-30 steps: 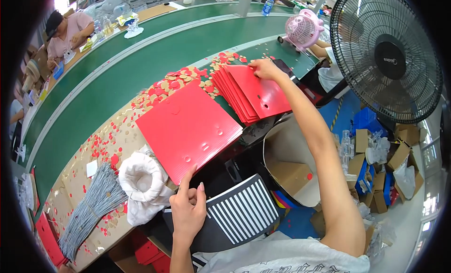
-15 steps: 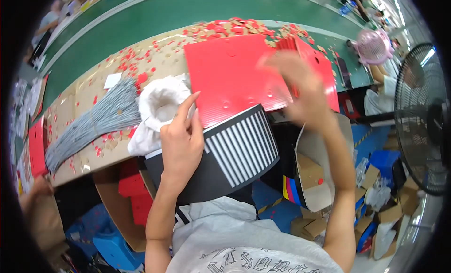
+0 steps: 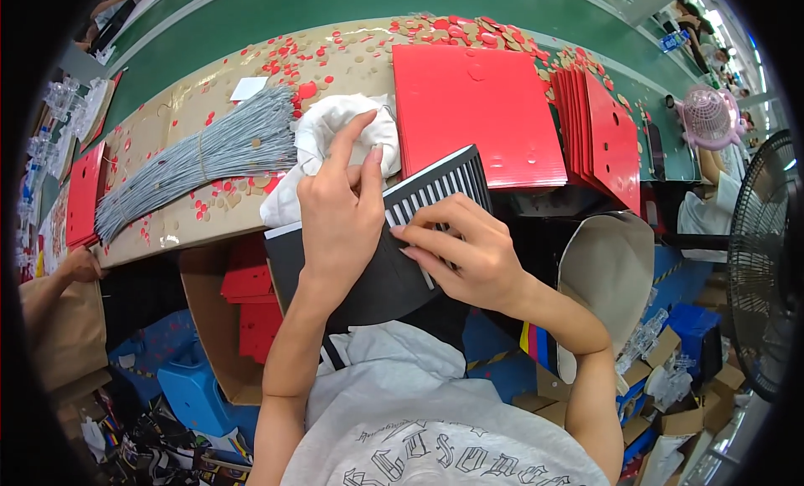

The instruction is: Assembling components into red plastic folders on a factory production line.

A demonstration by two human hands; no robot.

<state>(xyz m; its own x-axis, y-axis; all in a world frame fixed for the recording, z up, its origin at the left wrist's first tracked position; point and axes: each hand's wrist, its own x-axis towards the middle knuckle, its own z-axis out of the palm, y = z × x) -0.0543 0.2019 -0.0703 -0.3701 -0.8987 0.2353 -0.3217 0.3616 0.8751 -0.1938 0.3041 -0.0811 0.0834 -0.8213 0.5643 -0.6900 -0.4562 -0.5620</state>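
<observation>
A black sheet (image 3: 368,281) with a row of white strips (image 3: 448,185) leans against the bench edge in front of me. My left hand (image 3: 342,205) hovers over the sheet's left part, index finger stretched out and thumb apart, nothing seen in it. Just behind those fingers sits a white cloth bag (image 3: 322,122), its mouth rolled open. On the strips' left end my right hand (image 3: 465,247) has its fingers bent, index and thumb tips close together. What lies between them, if anything, is too small to make out.
Behind the sheet lies a red board stack (image 3: 477,109), with more upright red boards (image 3: 599,134) to its right. Grey wire ties (image 3: 201,155) lie bundled at left among red and tan discs. A black fan (image 3: 758,260) stands far right; a cardboard box (image 3: 209,318) sits below.
My right hand has come down from over the red boards onto the striped sheet. The left hand keeps nearly the same pose. The whole view has shifted a little.
</observation>
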